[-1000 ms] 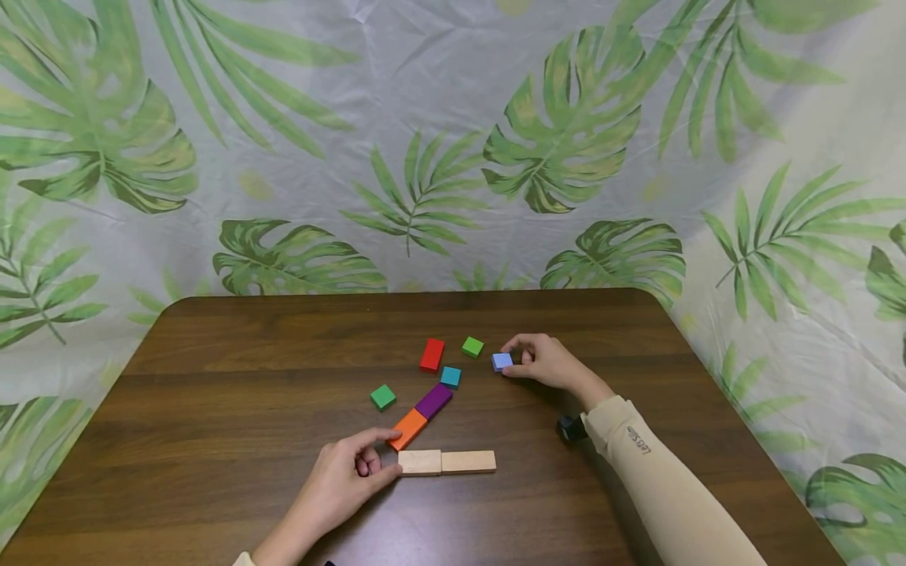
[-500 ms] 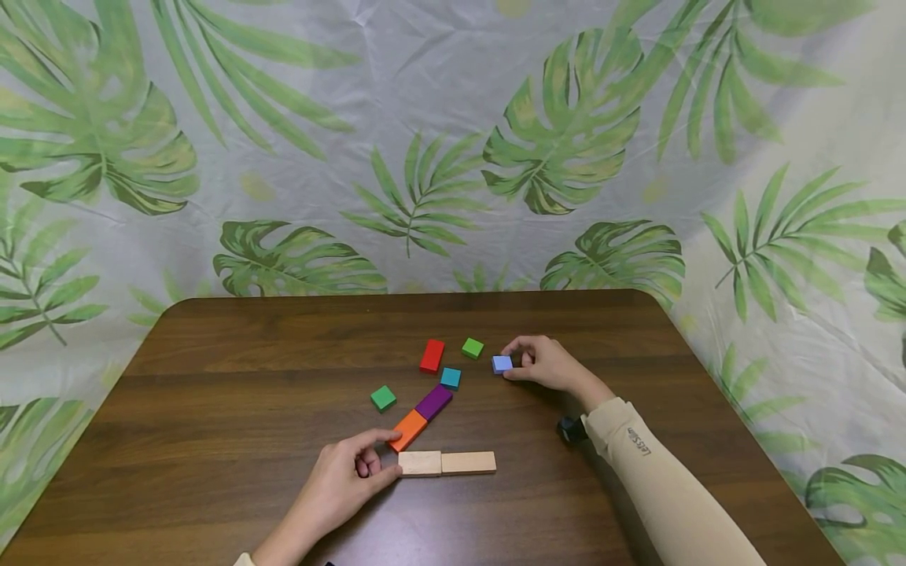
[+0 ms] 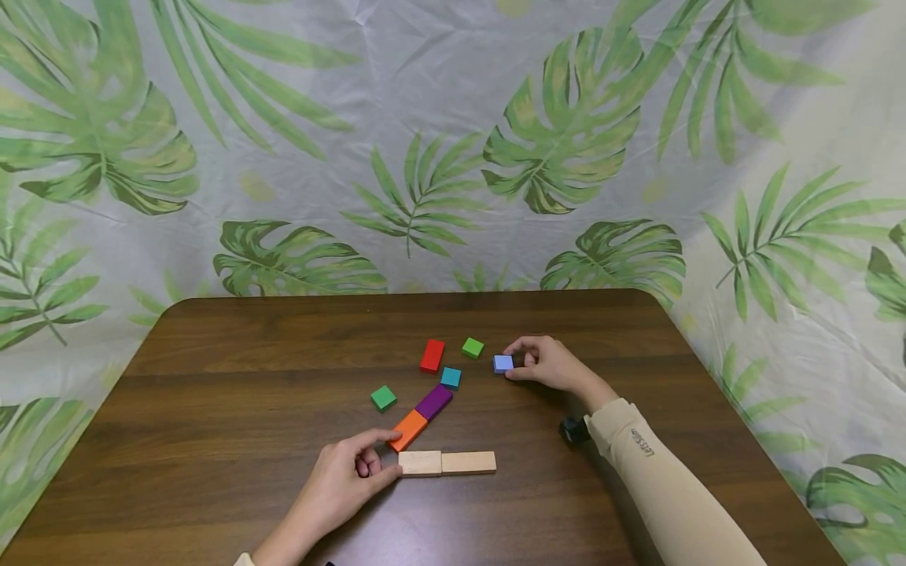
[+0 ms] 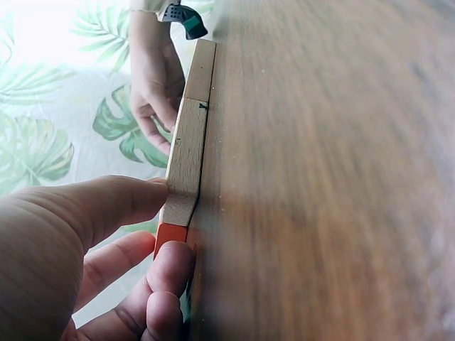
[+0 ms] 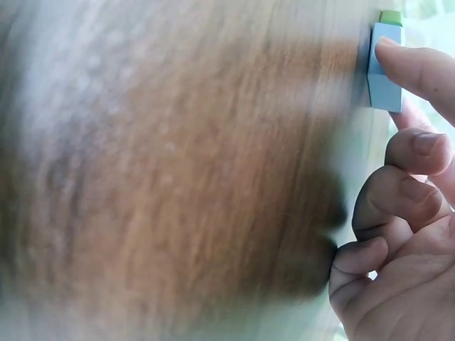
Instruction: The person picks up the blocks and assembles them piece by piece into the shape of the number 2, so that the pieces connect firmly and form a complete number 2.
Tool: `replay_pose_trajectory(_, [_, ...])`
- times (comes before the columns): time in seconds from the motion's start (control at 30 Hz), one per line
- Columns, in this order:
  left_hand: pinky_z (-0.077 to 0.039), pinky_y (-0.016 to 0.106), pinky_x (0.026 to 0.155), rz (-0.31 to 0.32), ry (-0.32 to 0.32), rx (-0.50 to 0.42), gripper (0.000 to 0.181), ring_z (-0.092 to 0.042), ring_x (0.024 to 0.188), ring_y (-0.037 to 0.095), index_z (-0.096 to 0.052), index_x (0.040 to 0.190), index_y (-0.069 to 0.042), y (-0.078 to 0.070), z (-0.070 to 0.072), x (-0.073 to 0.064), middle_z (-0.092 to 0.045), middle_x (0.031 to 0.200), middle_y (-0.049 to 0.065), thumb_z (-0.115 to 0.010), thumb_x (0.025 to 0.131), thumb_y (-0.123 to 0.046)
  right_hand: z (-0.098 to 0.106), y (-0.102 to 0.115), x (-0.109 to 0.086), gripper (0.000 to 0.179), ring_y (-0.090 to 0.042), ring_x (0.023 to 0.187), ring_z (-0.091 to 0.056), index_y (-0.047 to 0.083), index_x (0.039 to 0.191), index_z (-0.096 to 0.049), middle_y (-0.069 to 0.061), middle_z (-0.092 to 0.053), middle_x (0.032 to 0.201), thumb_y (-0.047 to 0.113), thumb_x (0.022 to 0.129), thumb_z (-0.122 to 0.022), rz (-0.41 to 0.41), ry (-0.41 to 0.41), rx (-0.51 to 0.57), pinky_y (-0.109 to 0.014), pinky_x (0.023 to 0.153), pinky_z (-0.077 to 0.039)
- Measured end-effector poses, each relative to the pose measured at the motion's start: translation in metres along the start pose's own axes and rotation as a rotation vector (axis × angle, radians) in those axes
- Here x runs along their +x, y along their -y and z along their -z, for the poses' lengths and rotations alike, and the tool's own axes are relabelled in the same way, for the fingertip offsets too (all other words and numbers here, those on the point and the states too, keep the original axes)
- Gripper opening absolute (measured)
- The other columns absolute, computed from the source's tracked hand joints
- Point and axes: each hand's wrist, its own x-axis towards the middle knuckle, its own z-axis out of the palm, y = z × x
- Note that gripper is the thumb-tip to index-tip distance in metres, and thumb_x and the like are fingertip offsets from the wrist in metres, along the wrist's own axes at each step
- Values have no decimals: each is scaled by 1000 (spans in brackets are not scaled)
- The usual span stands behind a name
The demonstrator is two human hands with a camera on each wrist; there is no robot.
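Note:
My left hand (image 3: 347,472) rests at the left ends of the blocks, its index fingertip against the orange block (image 3: 408,429) and its thumb tip against the near plain wooden block (image 3: 421,464). Its other fingers are curled under. A second plain wooden block (image 3: 469,462) continues that row to the right. The purple block (image 3: 434,402) lies end to end with the orange one, slanting away to a teal block (image 3: 451,378). Further right, my right hand (image 3: 555,365) pinches a light blue block (image 5: 386,82) between thumb and index finger, low at the table.
A red block (image 3: 432,356) and a light green block (image 3: 473,348) lie on the brown wooden table (image 3: 212,472) left of the right hand. A darker green block (image 3: 384,398) sits left of the purple one. Behind the table hangs a leaf-patterned cloth (image 3: 439,94).
The right hand and the light blue block have shifted very slightly to the right. The left hand and the other blocks stay as they were.

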Motion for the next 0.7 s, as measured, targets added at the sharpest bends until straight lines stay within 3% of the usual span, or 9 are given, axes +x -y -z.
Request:
replay_pose_trajectory(0.37, [-44, 19, 63, 0, 0, 1, 37, -49, 64, 1, -79, 120, -25, 0, 0, 0, -58, 69, -14, -92, 85, -19, -1, -6, 1, 32, -11, 58, -37, 10, 122, -76, 6, -44, 64, 23, 93, -85, -24, -8, 4, -25, 60, -33])
replay_pose_trajectory(0.7, [-44, 19, 63, -8, -3, 4, 37, -49, 63, 0, -79, 119, -26, 1, 0, 0, -58, 69, -15, -92, 85, -19, -1, 4, 4, 33, -11, 56, -34, 10, 122, -76, 6, -40, 62, 24, 93, -86, 8, -23, 10, -26, 59, -32])
